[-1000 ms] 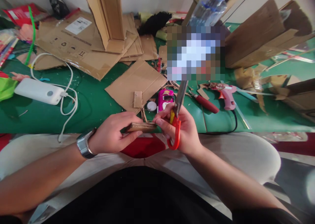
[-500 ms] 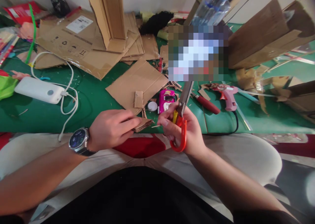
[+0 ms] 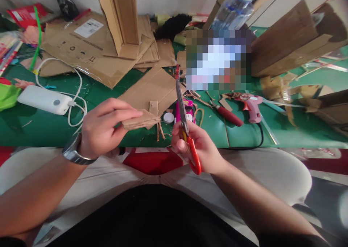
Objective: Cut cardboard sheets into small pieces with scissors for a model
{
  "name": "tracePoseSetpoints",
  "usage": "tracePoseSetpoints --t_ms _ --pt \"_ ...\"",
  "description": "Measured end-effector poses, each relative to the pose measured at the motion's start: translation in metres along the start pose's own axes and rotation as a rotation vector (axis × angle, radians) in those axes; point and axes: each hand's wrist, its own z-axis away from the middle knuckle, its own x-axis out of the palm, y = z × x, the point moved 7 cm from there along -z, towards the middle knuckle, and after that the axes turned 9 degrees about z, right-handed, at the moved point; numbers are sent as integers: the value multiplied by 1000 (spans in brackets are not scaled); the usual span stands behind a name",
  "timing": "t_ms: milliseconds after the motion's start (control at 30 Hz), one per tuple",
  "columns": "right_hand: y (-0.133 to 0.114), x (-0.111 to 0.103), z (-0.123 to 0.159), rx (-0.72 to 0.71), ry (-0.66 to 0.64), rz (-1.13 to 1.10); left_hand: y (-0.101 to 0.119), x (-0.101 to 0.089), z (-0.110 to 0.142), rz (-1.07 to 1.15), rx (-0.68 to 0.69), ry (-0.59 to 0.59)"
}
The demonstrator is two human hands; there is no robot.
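Observation:
My left hand (image 3: 104, 125) pinches a small stack of cardboard pieces (image 3: 141, 119) between thumb and fingers, just above the table's front edge. My right hand (image 3: 195, 143) is wrapped round the orange handles of a pair of scissors (image 3: 182, 107), whose blades point up and away from me and look closed together. Behind the blades, a pink toy car (image 3: 191, 107) is partly hidden. Beside it lie a small white round lid (image 3: 168, 117) and a flat cardboard sheet (image 3: 152, 87) with a little cardboard strip (image 3: 153, 108) on it.
A red-handled tool (image 3: 230, 116) and a pink glue gun (image 3: 252, 109) lie to the right on the green table (image 3: 106, 91). On the left is a white power bank (image 3: 45, 99) with its cable. Cardboard boxes and a water bottle (image 3: 232, 11) stand at the back.
My left hand has moved left and up with the cardboard stack, turning it into view. The scissors have swung leftward and now cross in front of the toy car.

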Motion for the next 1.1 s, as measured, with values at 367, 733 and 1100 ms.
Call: tracePoseSetpoints --t_ms 367,733,1100 --pt "3 0 -1 16 127 107 9 50 12 433 -379 -195" --pt "-3 -1 -1 -87 21 172 -2 64 18 766 -591 -449" --pt "1 14 -1 -40 -171 53 7 92 46 1458 -935 -711"
